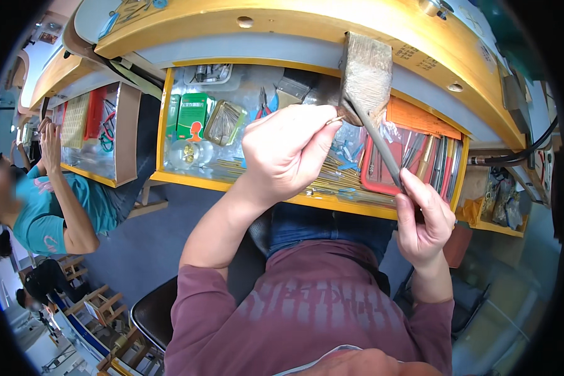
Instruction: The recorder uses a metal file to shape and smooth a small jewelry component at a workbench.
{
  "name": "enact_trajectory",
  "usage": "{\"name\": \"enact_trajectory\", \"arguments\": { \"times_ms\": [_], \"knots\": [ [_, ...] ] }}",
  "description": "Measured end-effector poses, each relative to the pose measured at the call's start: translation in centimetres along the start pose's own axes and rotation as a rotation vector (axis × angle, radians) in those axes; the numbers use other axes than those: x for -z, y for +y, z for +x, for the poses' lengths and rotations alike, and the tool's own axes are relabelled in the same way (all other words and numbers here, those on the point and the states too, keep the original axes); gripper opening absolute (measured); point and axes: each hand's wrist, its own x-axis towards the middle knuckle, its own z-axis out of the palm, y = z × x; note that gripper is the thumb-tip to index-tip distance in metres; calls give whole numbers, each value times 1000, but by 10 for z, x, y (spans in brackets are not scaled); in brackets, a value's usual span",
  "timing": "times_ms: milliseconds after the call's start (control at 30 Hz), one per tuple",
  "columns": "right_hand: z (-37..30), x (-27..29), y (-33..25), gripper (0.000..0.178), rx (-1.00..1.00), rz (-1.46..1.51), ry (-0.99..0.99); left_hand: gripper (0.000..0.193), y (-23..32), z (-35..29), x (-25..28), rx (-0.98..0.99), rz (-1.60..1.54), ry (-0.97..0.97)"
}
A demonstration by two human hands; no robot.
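Note:
My left hand [288, 147] pinches a small gold-coloured metal piece [336, 120] between thumb and fingertips, just below the worn wooden bench pin [366, 69]. Its exact shape is too small to make out. My right hand [423, 222] is closed on the lower end of a long grey file [380, 145]. The file slants up to the left, and its far end lies at the lower edge of the bench pin, close to the metal piece. I cannot tell whether file and piece touch.
Beneath my hands an open drawer [200, 180] holds a green box [194, 116], a flat brush [292, 88], pliers [263, 103], thin rods and a red tray [382, 187] of tools. The curved wooden bench [294, 34] runs above. A person in teal [59, 207] works at the left.

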Motion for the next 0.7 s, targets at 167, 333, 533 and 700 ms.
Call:
{"name": "enact_trajectory", "arguments": {
  "times_ms": [167, 333, 533, 700],
  "knots": [
    [-1, 1, -4, 43, 42, -86, -36, 16, -5, -2, -2, -59, 10, 1],
    [-8, 6, -7, 46, 77, -171, -72, 17, -12, -4, -6, -126, 27, 27],
    [-6, 9, -14, 48, 119, -187, -77, 18, -16, -3, -6, -197, 37, 28],
    [9, 3, -22, 51, 133, -241, -118, 16, -14, -1, -6, -206, 31, 22]
  ]
}}
